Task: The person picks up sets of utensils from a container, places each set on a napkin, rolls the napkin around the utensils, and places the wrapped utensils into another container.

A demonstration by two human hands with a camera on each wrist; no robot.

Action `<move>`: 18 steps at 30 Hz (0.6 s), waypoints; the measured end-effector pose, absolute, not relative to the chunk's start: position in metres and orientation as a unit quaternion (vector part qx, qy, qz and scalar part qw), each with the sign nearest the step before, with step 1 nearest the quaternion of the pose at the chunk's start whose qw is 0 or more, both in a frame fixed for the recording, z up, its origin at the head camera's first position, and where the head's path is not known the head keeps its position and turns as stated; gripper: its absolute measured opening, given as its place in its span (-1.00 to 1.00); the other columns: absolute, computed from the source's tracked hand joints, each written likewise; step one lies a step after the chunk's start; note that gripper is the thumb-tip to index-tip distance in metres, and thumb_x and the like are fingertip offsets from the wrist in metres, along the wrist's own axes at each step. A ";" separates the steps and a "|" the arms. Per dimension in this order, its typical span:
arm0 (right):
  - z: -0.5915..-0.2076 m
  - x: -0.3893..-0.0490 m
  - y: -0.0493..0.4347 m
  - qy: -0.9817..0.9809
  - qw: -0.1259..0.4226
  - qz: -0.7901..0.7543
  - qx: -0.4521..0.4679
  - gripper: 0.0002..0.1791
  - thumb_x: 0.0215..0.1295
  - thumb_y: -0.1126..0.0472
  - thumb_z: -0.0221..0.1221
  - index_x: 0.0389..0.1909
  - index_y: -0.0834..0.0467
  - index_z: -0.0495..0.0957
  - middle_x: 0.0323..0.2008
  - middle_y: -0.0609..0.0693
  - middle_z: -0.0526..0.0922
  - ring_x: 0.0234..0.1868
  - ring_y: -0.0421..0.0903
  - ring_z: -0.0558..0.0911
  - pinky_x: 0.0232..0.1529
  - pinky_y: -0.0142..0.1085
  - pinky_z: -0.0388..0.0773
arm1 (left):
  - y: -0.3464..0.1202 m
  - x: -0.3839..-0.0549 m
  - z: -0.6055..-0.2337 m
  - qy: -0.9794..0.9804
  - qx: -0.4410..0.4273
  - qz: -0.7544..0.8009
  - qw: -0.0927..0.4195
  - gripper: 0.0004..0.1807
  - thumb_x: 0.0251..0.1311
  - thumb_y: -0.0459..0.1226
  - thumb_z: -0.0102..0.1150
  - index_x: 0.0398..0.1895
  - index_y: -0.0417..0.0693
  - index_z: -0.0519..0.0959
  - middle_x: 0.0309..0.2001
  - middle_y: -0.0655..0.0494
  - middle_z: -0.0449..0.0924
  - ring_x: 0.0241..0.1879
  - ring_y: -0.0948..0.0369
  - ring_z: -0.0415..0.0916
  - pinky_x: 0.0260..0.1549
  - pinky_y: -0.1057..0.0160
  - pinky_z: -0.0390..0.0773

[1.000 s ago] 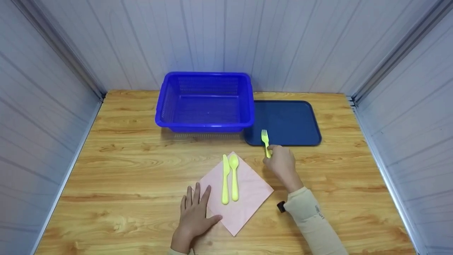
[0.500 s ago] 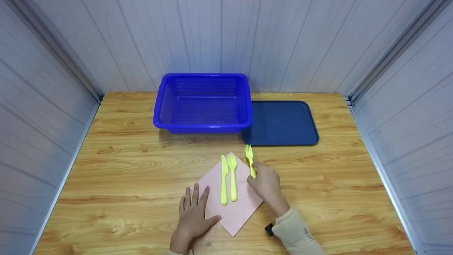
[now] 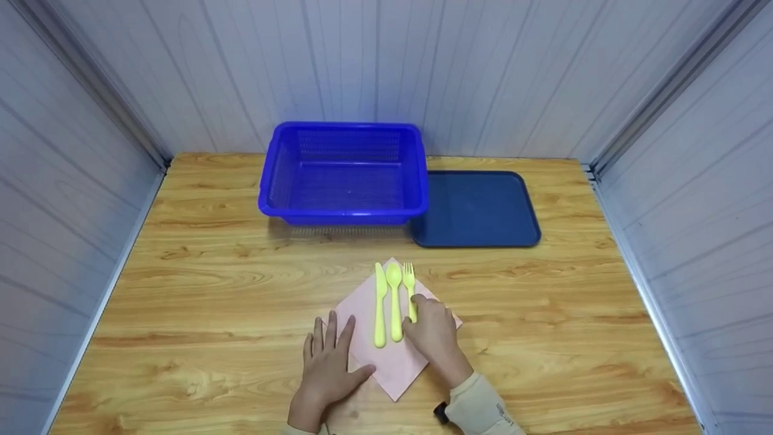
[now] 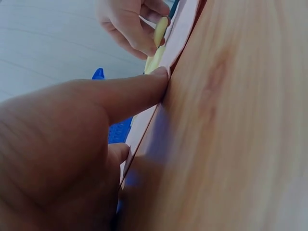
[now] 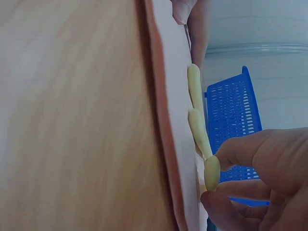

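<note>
A pink napkin, turned like a diamond, lies on the wooden table. On it a yellow knife and a yellow spoon lie side by side. My right hand pinches the handle of a yellow fork just right of the spoon, over the napkin. In the right wrist view, thumb and fingers hold the end of the fork handle. My left hand lies with fingers spread on the napkin's left edge; its thumb touches the napkin in the left wrist view.
Behind the napkin stands a blue plastic basket. It overlaps the left side of a dark blue tray lying at the back right. Pale panel walls enclose the table at the back and both sides.
My right hand has carried the fork from the tray's front edge leftward and toward me, onto the napkin beside the spoon. The left hand has stayed on the napkin's edge.
</note>
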State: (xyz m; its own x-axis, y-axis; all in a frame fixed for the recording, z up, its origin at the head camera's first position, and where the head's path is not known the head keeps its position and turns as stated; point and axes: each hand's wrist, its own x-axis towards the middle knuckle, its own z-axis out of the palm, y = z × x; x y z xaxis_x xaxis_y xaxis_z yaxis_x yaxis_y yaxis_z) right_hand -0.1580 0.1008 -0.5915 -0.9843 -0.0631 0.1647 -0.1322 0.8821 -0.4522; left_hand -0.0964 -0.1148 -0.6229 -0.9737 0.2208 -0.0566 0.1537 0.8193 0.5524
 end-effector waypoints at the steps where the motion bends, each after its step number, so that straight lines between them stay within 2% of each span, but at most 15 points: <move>1: -0.592 -0.157 0.100 -0.967 0.073 0.238 0.050 -0.64 -0.07 0.25 0.35 -0.17 0.26 0.65 -0.45 0.12 0.64 -0.46 0.11 0.65 -0.50 -0.08 0.58 | -0.114 -0.097 -0.623 0.953 0.098 0.281 0.059 0.05 0.03 0.26 0.22 0.51 -0.04 0.11 0.50 -0.30 -0.18 0.44 -0.30 -0.38 0.29 -0.31 -0.27; 6: -0.593 -0.156 0.095 -0.967 0.068 0.240 0.048 -0.63 -0.04 0.23 0.34 -0.15 0.25 0.64 -0.40 0.13 0.65 -0.41 0.15 0.66 -0.44 -0.06 0.59 | -0.114 -0.097 -0.620 0.951 0.100 0.285 0.059 0.05 0.01 0.23 0.25 0.51 -0.05 0.11 0.49 -0.32 -0.18 0.44 -0.31 -0.37 0.28 -0.32 -0.26; 18: -0.597 -0.155 0.092 -0.965 0.078 0.244 0.051 -0.67 0.05 0.24 0.35 -0.14 0.27 0.63 -0.39 0.12 0.65 -0.40 0.10 0.67 -0.43 -0.09 0.60 | -0.114 -0.098 -0.618 0.950 0.095 0.288 0.079 0.06 0.03 0.25 0.23 0.52 -0.04 0.09 0.50 -0.30 -0.22 0.44 -0.29 -0.41 0.28 -0.32 -0.31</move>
